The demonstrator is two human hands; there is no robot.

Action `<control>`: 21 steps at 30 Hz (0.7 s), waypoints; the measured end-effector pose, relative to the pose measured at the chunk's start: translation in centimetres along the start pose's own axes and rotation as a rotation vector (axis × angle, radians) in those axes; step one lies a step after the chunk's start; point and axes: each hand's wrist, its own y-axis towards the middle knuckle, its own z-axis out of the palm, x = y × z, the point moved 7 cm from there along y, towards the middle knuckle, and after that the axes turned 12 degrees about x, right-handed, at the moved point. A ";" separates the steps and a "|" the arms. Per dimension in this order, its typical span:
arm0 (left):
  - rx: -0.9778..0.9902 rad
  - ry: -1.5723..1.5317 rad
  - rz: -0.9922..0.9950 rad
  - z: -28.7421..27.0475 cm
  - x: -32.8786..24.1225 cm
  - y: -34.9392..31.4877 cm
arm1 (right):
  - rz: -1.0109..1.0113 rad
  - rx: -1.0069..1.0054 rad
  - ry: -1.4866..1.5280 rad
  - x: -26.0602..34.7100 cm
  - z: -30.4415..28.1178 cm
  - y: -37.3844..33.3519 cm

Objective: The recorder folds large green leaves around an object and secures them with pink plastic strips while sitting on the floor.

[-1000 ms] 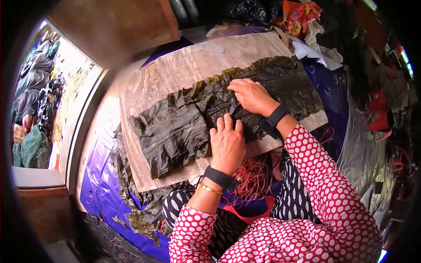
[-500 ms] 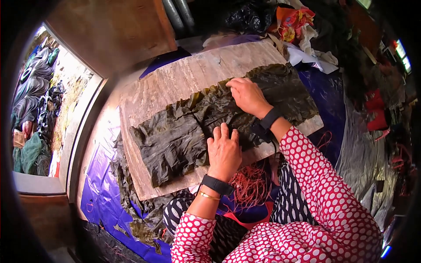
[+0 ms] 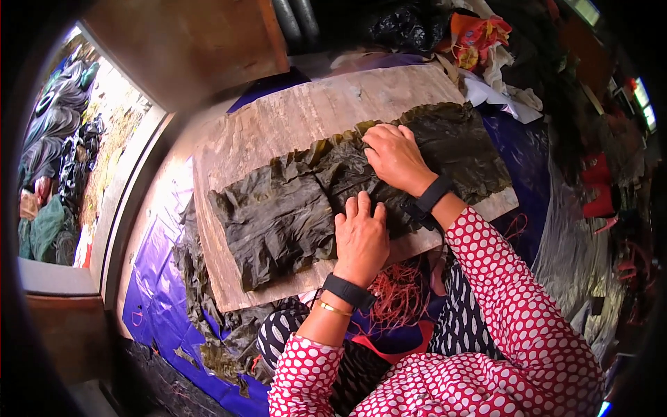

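Observation:
A long band of dark green-brown kelp [image 3: 278, 226], wrinkled and ruffled along its far edge, lies across a tilted wooden board [image 3: 278, 128]. My left hand [image 3: 361, 240] rests on the kelp's near edge, its fingers stretched and spread. Farther right, my right hand [image 3: 399, 156] lies on the kelp near its far edge, with fingers slightly bent and apart. Neither hand lifts anything. The kelp under my palms is hidden. Both wrists carry black bands.
A tangle of red strings [image 3: 396, 295] lies between my knees, below the board. More kelp [image 3: 243, 333] is heaped at the board's left on purple plastic sheeting [image 3: 160, 285]. Bags [image 3: 476, 38] sit at the back right. A doorway frame [image 3: 132, 201] stands at the left.
The view has shifted slightly. My left hand has moved a little to the right and up along the kelp, and the right hand's fingers have spread a little.

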 end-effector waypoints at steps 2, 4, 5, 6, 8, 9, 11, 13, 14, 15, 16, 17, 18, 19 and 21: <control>-0.007 0.012 -0.008 -0.1 0.2 -0.1 | -0.034 0.084 -0.029 0.0 1.2 0.0; -0.009 -0.002 -0.016 -0.1 0.4 -0.1 | -0.046 0.148 0.016 0.0 1.5 0.2; -0.008 -0.012 -0.014 -0.2 0.4 -0.1 | -0.041 0.205 0.053 -0.1 1.8 0.3; -0.016 -0.047 -0.001 -0.4 -0.1 -0.4 | -0.012 0.180 0.119 -0.3 1.0 0.0; -0.063 -0.095 0.019 -1.1 0.2 -0.7 | -0.050 0.150 0.140 0.8 0.2 0.4; -0.062 -0.162 0.039 -1.7 0.2 -0.7 | -0.067 0.159 0.086 0.8 0.1 0.2; -0.243 -0.199 0.103 -3.2 0.5 -1.2 | -0.108 0.233 0.060 0.7 1.3 -0.2; -0.369 -0.298 0.103 -5.0 2.5 -1.7 | -0.049 0.134 0.237 0.5 0.3 -0.2; -0.465 -0.298 0.065 -6.3 4.0 -2.4 | -0.099 0.046 0.173 1.3 -1.0 -0.4; -0.563 -0.304 0.042 -7.5 5.7 -3.1 | -0.086 0.040 0.165 1.5 -1.6 -0.5; -0.632 -0.280 -0.041 -8.6 8.1 -4.5 | -0.164 0.012 0.154 2.7 -2.1 -0.6; -0.648 -0.321 -0.179 -9.1 11.1 -5.8 | -0.235 -0.017 0.131 3.5 -2.7 -1.1; -0.647 -0.351 -0.288 -9.4 14.0 -7.3 | -0.289 0.045 0.102 4.0 -1.5 -2.0; -0.612 -0.346 -0.428 -9.6 16.3 -9.2 | -0.164 0.424 0.015 3.1 1.8 -2.6; -0.480 -0.328 -0.639 -8.8 20.6 -10.7 | -0.198 0.179 0.093 2.5 1.2 -4.0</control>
